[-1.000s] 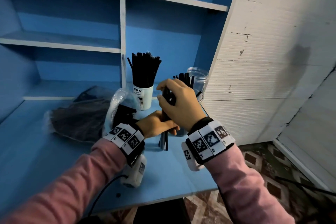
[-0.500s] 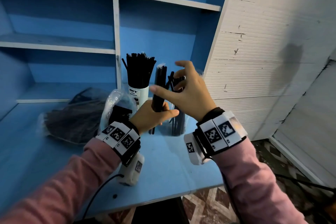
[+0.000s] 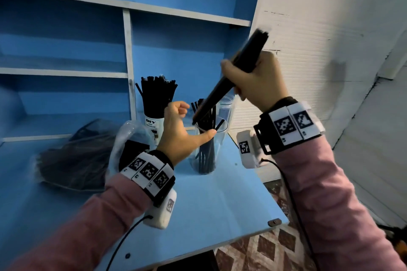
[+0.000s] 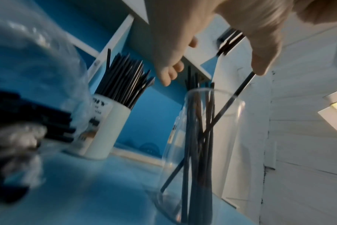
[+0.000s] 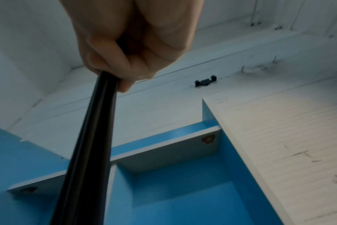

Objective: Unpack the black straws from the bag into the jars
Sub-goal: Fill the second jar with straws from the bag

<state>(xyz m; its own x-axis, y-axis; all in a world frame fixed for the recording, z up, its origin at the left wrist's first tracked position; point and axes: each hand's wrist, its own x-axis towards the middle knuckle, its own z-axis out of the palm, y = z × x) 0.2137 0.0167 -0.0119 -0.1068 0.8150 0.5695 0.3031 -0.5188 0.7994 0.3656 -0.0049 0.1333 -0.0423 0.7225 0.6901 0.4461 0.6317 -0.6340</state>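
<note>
My right hand (image 3: 251,81) grips a thick bundle of black straws (image 3: 222,92), also seen in the right wrist view (image 5: 90,137), where the fist (image 5: 129,53) closes round it. The bundle slants down to the left, its lower end over the mouth of a clear jar (image 3: 207,156) that holds several straws. My left hand (image 3: 180,130) holds nothing; its thumb lies at the jar's rim and its fingers are loosely curled. In the left wrist view the thumb tip touches a leaning straw in the jar (image 4: 212,137). A clear bag of straws (image 3: 130,141) stands left of my left wrist.
A white cup (image 3: 155,125) marked DIY, packed with straws, stands behind the jar. A second clear jar (image 3: 226,108) is at the back right. Another bag of dark straws (image 3: 77,156) lies at the left. The blue table's edge (image 3: 253,185) runs close to the right of the jar.
My right hand has taken the bundle alone, raised it up and right and tilted it towards the jar. My left hand has let go of the bundle and moved to the jar's rim.
</note>
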